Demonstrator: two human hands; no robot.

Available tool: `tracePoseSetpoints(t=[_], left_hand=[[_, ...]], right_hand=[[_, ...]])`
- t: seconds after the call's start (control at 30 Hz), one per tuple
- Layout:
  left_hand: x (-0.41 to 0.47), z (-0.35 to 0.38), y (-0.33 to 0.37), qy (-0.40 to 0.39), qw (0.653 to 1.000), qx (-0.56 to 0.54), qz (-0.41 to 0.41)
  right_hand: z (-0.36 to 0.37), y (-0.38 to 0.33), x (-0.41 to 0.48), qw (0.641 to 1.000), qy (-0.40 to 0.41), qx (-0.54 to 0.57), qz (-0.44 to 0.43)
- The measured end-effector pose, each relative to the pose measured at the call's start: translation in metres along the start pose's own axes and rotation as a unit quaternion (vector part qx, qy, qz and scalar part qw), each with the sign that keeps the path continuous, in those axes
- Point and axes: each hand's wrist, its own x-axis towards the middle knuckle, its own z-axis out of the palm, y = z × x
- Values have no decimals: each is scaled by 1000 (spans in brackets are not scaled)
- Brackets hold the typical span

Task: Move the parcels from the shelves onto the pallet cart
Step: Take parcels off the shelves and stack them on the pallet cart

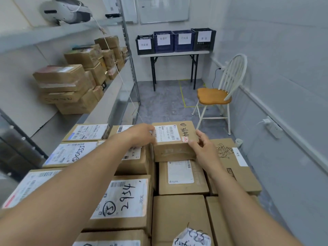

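Held parcel: a small brown cardboard parcel [174, 139] with a white barcode label and black handwritten digits on its top sits on the far end of the load, with both hands on it. Its underside meets the box below; whether it is resting there or lifted a little cannot be told.

Left hand: the left hand [142, 134] is at the held parcel's left top edge, and its fingers [149, 129] curl over that edge onto the label, gripping it.

Right hand: the right hand [204, 148] is at the held parcel's near right corner. Its thumb lies on the top edge and its fingers curl round the right side, holding the box.

Load: a stack of brown cardboard parcels [120, 201], many with white labels and marker numbers, lies under and nearer than the held parcel. What carries the stack is hidden.

Shelves: grey metal shelves [106, 89] stand left of the held parcel and bear more brown cardboard boxes [62, 86] in piles.

Top shelf: a white and grey device [63, 10] lies high up to the left of the held parcel.

Chair: a white spindle-back chair with an orange wooden seat [214, 95] stands beyond the held parcel, to its right.

Counter: a black-legged folding counter [174, 53] stands well beyond the held parcel against the far wall. It carries black and blue plastic crates [174, 41] with paper labels.
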Motion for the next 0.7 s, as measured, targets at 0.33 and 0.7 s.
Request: tracePoseSetpoints(t=[0.33, 0.7], left_hand=[[-13, -1, -2, 20, 999, 20, 21], [-67, -12, -2, 167, 981, 0, 98]], right_hand=[[-3, -12, -11, 999, -3, -37, -20], [-8, -73, -47, 962, 104, -194, -160]])
